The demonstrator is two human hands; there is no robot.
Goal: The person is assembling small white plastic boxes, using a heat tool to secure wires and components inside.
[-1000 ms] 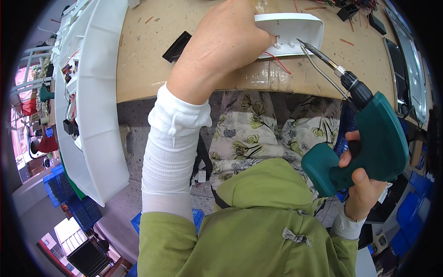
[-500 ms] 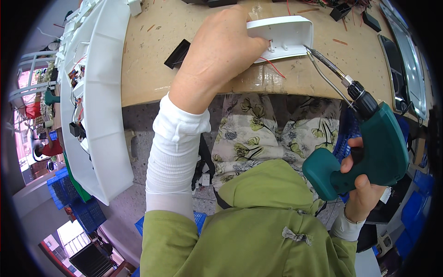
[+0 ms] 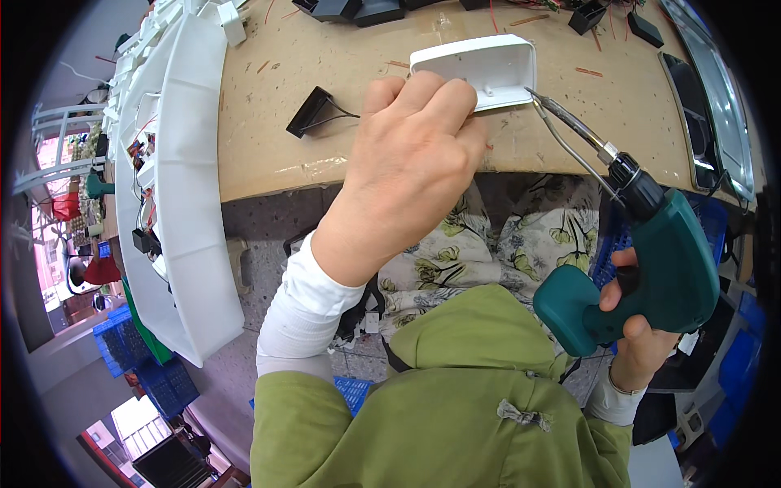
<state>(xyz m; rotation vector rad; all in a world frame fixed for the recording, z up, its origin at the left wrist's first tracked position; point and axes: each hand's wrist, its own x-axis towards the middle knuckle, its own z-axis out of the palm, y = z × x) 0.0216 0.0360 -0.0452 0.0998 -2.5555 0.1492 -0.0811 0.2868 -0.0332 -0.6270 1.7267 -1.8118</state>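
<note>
My right hand (image 3: 643, 342) is wrapped round a dark green soldering gun (image 3: 671, 264). The gun's thin metal tip reaches up to the right end of a white plastic housing (image 3: 521, 69); whether it touches the wall I cannot tell. The housing lies on the table with its hollow inside partly showing. My left hand (image 3: 415, 154) is closed at the housing's near left side and covers part of it. Its curled fingers hide whatever they hold. A small black box (image 3: 310, 112) lies to its left, with dark wires running from it toward that hand.
Along the left stands a long white plastic bin (image 3: 191, 203) holding wired parts. Black boxes (image 3: 378, 12) lie at the table's far edge. On the right sits a dark flat device (image 3: 687, 118) beside a silvery panel. Copper-coloured strips are scattered on the brown tabletop (image 3: 268, 154).
My left hand has come nearer to me, its fingers now curled at the housing's near side. The housing has shifted slightly left. More of the black box and its wires shows.
</note>
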